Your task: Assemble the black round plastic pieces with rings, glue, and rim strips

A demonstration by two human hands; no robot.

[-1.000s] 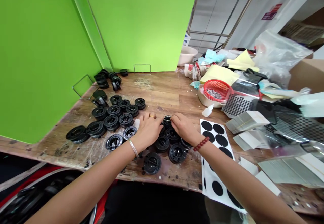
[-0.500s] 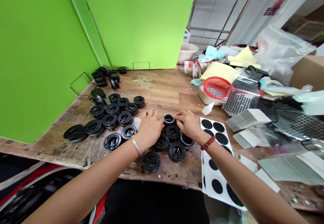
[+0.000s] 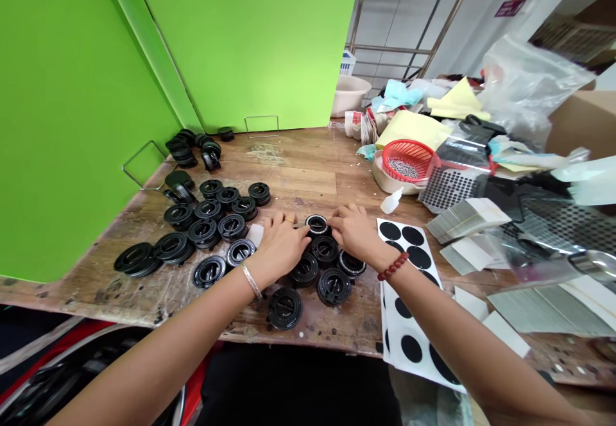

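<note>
My left hand (image 3: 280, 244) and my right hand (image 3: 355, 231) meet on one black round part (image 3: 317, 224) on the wooden table (image 3: 298, 176). Fingertips of both hands pinch its rim from either side. Several more black round parts (image 3: 325, 249) lie just below my hands, one alone (image 3: 285, 307) near the front edge. A larger cluster of the same parts (image 3: 208, 221) sits to the left. A white sheet of black round stickers (image 3: 409, 246) lies right of my right wrist, which wears a red bead bracelet.
Green panels (image 3: 86, 92) wall the left and back. More black parts (image 3: 190, 147) are stacked in the back corner. A red basket (image 3: 408, 160), yellow sheets, plastic bags and stacks of grey strips (image 3: 464, 217) crowd the right side.
My hands shifted slightly apart, baring the round part between them. The camera tilted a little, moving the scene leftward.
</note>
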